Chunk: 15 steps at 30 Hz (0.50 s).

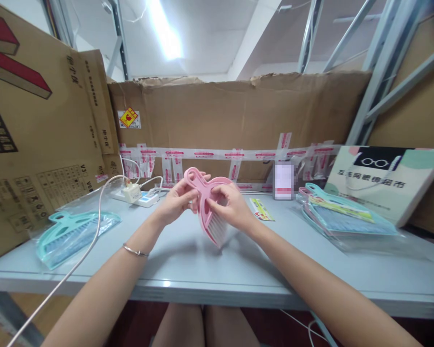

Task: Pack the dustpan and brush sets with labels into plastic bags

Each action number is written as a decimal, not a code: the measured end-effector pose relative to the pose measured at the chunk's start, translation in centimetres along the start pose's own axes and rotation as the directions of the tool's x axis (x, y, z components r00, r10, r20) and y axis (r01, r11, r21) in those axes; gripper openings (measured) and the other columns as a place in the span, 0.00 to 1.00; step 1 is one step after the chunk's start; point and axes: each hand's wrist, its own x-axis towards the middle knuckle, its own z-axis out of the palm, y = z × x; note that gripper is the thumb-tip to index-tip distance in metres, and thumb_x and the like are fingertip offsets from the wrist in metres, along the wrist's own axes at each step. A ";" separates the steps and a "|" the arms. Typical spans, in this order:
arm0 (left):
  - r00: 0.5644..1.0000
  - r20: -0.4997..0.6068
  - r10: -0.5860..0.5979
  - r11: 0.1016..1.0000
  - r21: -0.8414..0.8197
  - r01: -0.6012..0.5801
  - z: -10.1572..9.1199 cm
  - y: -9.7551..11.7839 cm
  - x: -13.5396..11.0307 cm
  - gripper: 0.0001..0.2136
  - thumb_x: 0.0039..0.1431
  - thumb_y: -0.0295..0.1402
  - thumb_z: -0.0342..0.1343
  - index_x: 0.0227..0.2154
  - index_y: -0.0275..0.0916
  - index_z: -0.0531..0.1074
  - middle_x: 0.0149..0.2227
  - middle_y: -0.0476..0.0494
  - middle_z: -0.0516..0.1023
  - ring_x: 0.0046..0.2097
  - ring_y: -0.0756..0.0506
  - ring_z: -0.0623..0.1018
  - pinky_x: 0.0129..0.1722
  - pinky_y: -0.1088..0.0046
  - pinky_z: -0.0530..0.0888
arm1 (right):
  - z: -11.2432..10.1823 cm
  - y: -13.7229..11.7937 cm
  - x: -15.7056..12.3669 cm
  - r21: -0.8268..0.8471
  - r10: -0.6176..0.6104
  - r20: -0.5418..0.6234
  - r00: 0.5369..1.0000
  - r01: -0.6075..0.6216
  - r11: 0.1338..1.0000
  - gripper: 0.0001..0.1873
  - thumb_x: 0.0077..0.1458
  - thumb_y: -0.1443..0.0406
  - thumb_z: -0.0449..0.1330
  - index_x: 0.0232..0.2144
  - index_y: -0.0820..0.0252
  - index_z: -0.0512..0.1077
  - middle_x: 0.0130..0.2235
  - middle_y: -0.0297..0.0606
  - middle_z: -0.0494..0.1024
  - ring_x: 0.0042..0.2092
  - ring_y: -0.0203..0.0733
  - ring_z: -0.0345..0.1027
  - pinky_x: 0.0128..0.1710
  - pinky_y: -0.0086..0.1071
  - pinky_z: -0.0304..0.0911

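Observation:
A pink hand brush (pixel 203 190) with a looped handle end and white bristles is held above the middle of the table, tilted with its bristles facing down and right. A rounded pink edge behind it may be a matching dustpan, but I cannot tell for sure. My left hand (pixel 179 200) is closed around the handle near the loop. My right hand (pixel 233 207) pinches the wide part of the brush head, thumb and fingers on its face. Just right of my hands, a green and yellow printed card (pixel 262 210) lies on the table.
At left lies a bagged turquoise brush-and-dustpan set (pixel 75 236), with a white cable (pixel 99 219) crossing it. More bagged sets (pixel 350 217) are stacked at right before a printed box (pixel 386 178). A power strip (pixel 146 198) and a blurred phone-like object (pixel 284 180) stand near the cardboard (pixel 217 115).

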 end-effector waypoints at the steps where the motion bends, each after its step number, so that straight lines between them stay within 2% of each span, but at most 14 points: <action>1: 0.999 0.035 0.017 0.999 0.037 -0.018 -0.2 0.2 -0.1 0.20 0.42 0.34 0.66 0.41 0.39 0.72 0.40 0.41 0.78 0.21 0.54 0.70 0.18 0.77 0.69 | -0.2 -0.3 0.0 0.051 0.010 0.024 1.000 -0.011 0.999 0.07 0.49 0.60 0.60 0.29 0.57 0.68 0.37 0.39 0.75 0.37 0.42 0.63 0.39 0.37 0.59; 4: 0.989 0.061 0.133 0.982 0.126 -0.140 -0.4 0.5 -0.3 0.17 0.40 0.32 0.67 0.37 0.37 0.74 0.37 0.41 0.78 0.23 0.52 0.71 0.19 0.77 0.68 | -0.2 -1.2 -0.2 0.143 0.016 0.099 0.995 -0.030 0.989 0.07 0.50 0.60 0.59 0.29 0.57 0.67 0.39 0.38 0.75 0.37 0.41 0.62 0.38 0.36 0.60; 7: 0.966 0.073 0.249 0.944 0.205 -0.259 -0.2 0.8 -0.4 0.14 0.44 0.33 0.65 0.36 0.37 0.73 0.31 0.44 0.77 0.23 0.53 0.70 0.18 0.78 0.67 | -0.2 -1.8 -0.4 0.167 0.012 0.104 0.994 -0.029 0.985 0.07 0.52 0.60 0.57 0.30 0.57 0.67 0.38 0.38 0.76 0.36 0.40 0.61 0.38 0.35 0.60; 10: 0.931 -0.025 0.363 0.900 0.270 -0.344 -0.7 1.7 -0.4 0.12 0.45 0.33 0.64 0.33 0.37 0.71 0.24 0.49 0.73 0.18 0.55 0.64 0.14 0.79 0.60 | -1.1 -1.3 -0.3 0.128 0.005 -0.046 0.999 0.001 0.992 0.09 0.53 0.58 0.57 0.30 0.57 0.68 0.38 0.39 0.75 0.37 0.41 0.62 0.40 0.37 0.59; 13: 0.848 -0.175 0.501 0.842 0.326 -0.430 -2.0 2.8 -0.3 0.13 0.43 0.33 0.65 0.31 0.38 0.69 0.25 0.50 0.71 0.17 0.56 0.63 0.13 0.79 0.57 | -2.4 0.2 0.0 0.071 0.024 -0.261 0.965 -0.005 0.997 0.11 0.52 0.56 0.58 0.30 0.57 0.68 0.33 0.39 0.73 0.37 0.43 0.62 0.40 0.38 0.60; 15: 0.824 -0.199 0.530 0.816 0.384 -0.432 -2.9 3.3 -0.3 0.14 0.41 0.33 0.66 0.30 0.38 0.68 0.25 0.50 0.71 0.19 0.54 0.65 0.15 0.79 0.60 | -2.9 1.6 0.2 0.026 -0.003 -0.286 0.958 0.011 1.000 0.09 0.52 0.57 0.58 0.31 0.56 0.68 0.32 0.38 0.73 0.38 0.44 0.63 0.41 0.38 0.60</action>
